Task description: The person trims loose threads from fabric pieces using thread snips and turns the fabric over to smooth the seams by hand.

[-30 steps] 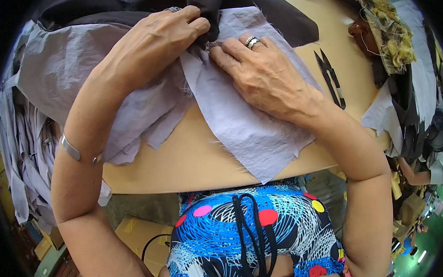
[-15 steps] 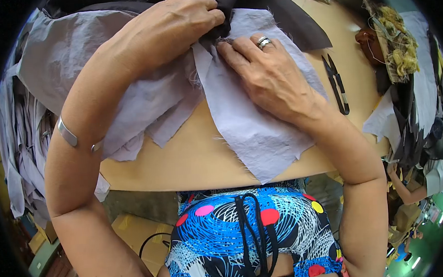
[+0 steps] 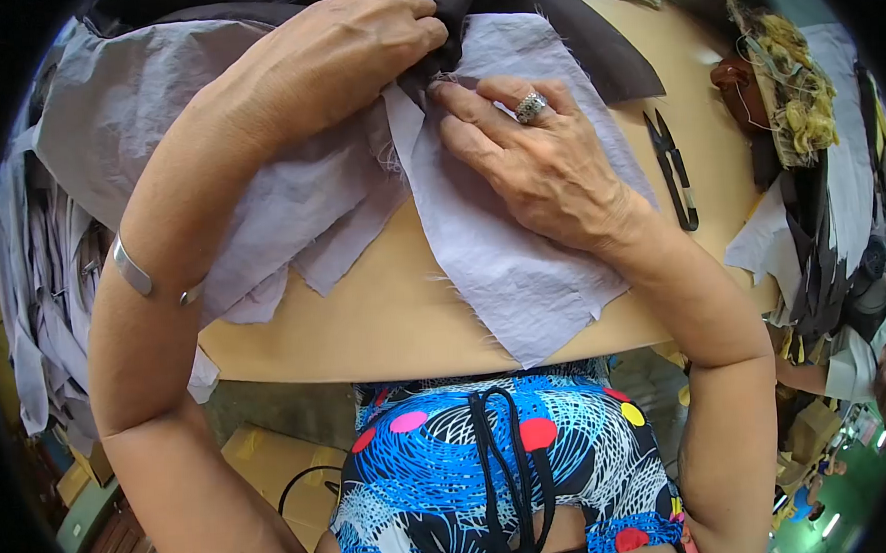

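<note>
Pinching: left hand (image 3: 366, 42), fingers curled nearly closed on dark cloth (image 3: 457, 3), seemingly to steady it.
Frayed edge (image 3: 443, 78): beside the left hand, met by the half-curled right hand (image 3: 549, 161); whether it pinches, I cannot tell.
Lilac cloth (image 3: 513, 273): under the right hand, thin, crinkled, tapering to a point on the smooth counter (image 3: 336, 342).
Black snips (image 3: 687, 196): right of the right hand, slim, probably placed for reach.

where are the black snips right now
In the head view, the black snips lie on the tan tabletop, to the right of the right hand and just below the dark cloth.
</note>
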Available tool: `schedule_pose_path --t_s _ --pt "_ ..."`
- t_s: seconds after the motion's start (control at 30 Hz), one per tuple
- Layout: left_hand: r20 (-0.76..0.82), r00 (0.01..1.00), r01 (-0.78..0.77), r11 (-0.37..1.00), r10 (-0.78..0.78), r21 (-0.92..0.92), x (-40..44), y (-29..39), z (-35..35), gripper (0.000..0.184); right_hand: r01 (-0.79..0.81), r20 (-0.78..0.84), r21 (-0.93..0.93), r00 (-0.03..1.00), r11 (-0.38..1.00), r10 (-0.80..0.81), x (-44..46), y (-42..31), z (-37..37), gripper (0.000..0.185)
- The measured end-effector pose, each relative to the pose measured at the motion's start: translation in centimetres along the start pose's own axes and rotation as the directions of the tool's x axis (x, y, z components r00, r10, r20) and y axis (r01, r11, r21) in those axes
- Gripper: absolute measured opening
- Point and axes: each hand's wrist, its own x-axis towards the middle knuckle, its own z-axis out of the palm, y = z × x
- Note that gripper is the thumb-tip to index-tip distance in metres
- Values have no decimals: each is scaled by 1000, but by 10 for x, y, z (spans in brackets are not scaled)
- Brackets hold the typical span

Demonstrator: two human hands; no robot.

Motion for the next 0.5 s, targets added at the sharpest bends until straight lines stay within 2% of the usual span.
schedule_pose_path --t_s 0.17,0.23,0.3,0.37,0.4,0.43,0.5 --pt "79 987 142 988 -137 -60 0 7 -11 26 -23 76 29 997 999 21 3 -1 -2 20" --pt "-29 992 115 970 -124 -213 3 6 -19 33 -30 76 30 997 999 28 2 -1 -2 21" --pt "-99 981 145 966 -170 -215 6 5 -17 39 -40 66 34 997 999 38 2 -3 -4 22" --pt "-142 957 244 966 -254 -82 15 8 -5 44 -50 70 41 996 998 47 1 -4 -3 22" --pt "-9 909 417 908 -418 -32 18 27 -13 47 -55 74 43 996 998 52 0 -3 -2 22" --pt "-16 907 421 907 -420 21 19 22 -1 43 -56 69 48 996 997 52 -1 -3 -1 22" --pt "-65 900 430 903 -430 -18 20 25 -2 32 -62 57 56 997 996 59 -2 -3 0 22"
